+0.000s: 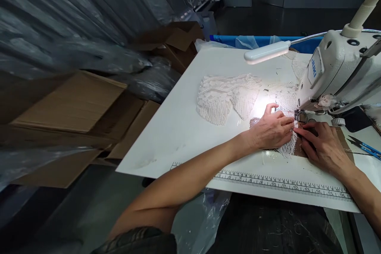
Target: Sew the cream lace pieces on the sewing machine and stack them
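A piece of white lace lies under the needle area of a white sewing machine. My left hand rests on this lace with its fingers lying flat, the fingertips close to the presser foot. On the other side, my right hand has its fingertips at the lace's right edge, just in front of the foot, and they look closed on it. A small clear round object sits beside my left wrist. Another white lace piece is spread farther left on the table.
The white table has a printed ruler along its front edge. Blue thread snips and a dark flat object lie at right. A lamp hangs above. Cardboard boxes and plastic sheeting stand left.
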A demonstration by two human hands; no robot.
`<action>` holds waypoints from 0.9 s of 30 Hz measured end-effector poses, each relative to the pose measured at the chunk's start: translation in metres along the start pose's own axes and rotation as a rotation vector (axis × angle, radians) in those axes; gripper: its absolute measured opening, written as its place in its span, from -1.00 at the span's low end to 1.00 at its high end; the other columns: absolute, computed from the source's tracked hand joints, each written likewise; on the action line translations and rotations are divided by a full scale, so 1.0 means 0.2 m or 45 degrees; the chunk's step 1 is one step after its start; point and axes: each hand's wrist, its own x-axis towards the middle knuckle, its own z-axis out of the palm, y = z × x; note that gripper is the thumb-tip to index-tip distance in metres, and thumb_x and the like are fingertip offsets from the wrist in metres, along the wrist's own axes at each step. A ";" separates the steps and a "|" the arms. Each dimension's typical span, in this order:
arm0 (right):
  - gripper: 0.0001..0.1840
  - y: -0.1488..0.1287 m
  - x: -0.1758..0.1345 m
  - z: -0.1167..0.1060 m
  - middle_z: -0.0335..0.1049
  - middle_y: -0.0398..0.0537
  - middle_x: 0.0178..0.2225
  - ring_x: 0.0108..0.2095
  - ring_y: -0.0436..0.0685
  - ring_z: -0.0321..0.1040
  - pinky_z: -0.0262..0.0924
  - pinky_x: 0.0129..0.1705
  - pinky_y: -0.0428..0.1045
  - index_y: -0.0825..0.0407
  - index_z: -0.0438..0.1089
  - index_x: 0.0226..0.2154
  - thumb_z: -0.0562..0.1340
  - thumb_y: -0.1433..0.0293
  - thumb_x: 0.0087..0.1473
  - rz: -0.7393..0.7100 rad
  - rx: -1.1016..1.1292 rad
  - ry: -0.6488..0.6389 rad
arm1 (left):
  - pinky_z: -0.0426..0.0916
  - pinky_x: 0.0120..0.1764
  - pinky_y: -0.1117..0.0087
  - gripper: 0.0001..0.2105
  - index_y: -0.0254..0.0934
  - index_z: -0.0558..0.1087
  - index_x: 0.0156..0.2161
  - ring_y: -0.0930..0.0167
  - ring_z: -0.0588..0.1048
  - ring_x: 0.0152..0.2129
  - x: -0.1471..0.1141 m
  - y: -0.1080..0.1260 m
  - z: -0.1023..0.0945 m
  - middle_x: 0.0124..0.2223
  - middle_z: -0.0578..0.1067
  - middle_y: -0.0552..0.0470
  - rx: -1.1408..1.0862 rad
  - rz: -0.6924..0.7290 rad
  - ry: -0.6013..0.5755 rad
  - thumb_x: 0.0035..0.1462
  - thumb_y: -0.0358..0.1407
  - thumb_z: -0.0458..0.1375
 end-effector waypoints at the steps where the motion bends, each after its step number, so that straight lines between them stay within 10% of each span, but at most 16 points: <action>1: -0.65 0.00 0.00 0.00 0.38 0.11 -0.14 -0.25 0.23 0.24 0.13 -0.21 0.13 -0.01 0.46 -0.02 0.03 0.40 0.28 0.007 -0.017 -0.008 | 0.15 0.10 -0.01 -0.68 -0.28 0.51 -0.15 0.35 0.47 -0.31 0.00 0.00 0.00 -0.10 0.58 -0.03 0.006 -0.007 -0.013 0.39 -0.30 -0.10; 27: -0.59 -0.02 0.02 0.02 0.35 0.21 -0.08 -0.16 0.34 0.22 0.22 -0.23 0.21 -0.05 0.39 0.09 -0.01 0.35 0.29 0.170 -0.209 -0.172 | 0.28 -0.18 0.11 -0.71 -0.34 0.42 0.01 0.21 0.41 -0.19 0.11 -0.14 0.06 -0.05 0.46 -0.26 -0.034 -0.295 -0.053 0.35 -0.31 -0.09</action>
